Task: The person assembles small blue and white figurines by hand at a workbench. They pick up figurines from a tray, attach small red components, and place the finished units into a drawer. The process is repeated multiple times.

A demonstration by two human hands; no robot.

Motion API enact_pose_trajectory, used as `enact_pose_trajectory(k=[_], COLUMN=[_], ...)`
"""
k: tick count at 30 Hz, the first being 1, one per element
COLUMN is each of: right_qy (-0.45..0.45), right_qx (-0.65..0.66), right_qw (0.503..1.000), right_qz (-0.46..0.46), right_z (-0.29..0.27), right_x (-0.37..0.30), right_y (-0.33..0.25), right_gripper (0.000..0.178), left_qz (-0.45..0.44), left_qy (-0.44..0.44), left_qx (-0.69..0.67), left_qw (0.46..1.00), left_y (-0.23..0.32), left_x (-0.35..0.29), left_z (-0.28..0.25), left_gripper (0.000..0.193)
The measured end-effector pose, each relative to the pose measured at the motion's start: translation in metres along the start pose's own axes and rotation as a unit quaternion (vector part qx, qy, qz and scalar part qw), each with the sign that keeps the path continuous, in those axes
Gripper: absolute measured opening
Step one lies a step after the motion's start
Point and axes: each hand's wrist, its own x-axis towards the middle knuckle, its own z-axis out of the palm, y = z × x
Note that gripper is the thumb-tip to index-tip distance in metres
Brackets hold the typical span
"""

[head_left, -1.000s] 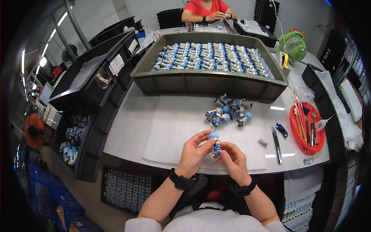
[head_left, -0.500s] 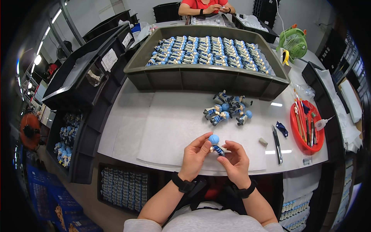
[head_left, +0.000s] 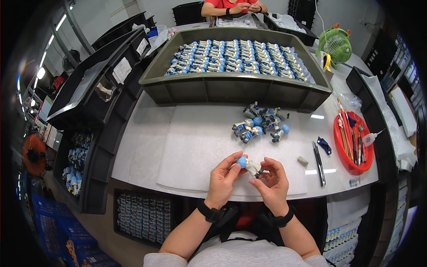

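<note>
A small figurine with a blue head and a cream-white body is held over the white sheet near the table's front edge. Thumb and fingers of my left hand pinch it at the blue head. At its dark feet, my right hand grips the other end between thumb and fingertips. The figurine lies tilted sideways, its pale side facing up. Beyond my hands, a loose pile of similar figurines rests on the sheet.
A large grey-green bin with rows of figurines stands behind the pile. To the right are a red basket of brushes, a pen, a grey eraser-like lump and a green fan. Black crates flank the left. Opposite sits a person in red.
Between my fingers the figurine has turned from its blue side to its pale side, and its head has tipped lower to the left. My hands have barely shifted.
</note>
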Motion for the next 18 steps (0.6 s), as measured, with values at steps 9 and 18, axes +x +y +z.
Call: enact_pose_trajectory(k=[9, 18], right_qy=[-0.034, -0.035], right_qx=[0.008, 0.001], right_qw=[0.999, 0.999], right_qz=[-0.007, -0.005], right_z=[-0.002, -0.0017], right_x=[-0.0001, 0.0002], right_y=[0.0028, 0.0017], right_gripper=[0.068, 0.065], left_qz=[-0.048, -0.053], left_qy=[0.015, 0.016], left_qx=[-0.032, -0.026], left_qw=[0.998, 0.998], left_y=[0.0021, 0.004], left_x=[0.0021, 0.0015], left_z=[0.001, 0.0025], left_gripper=[0.034, 0.034])
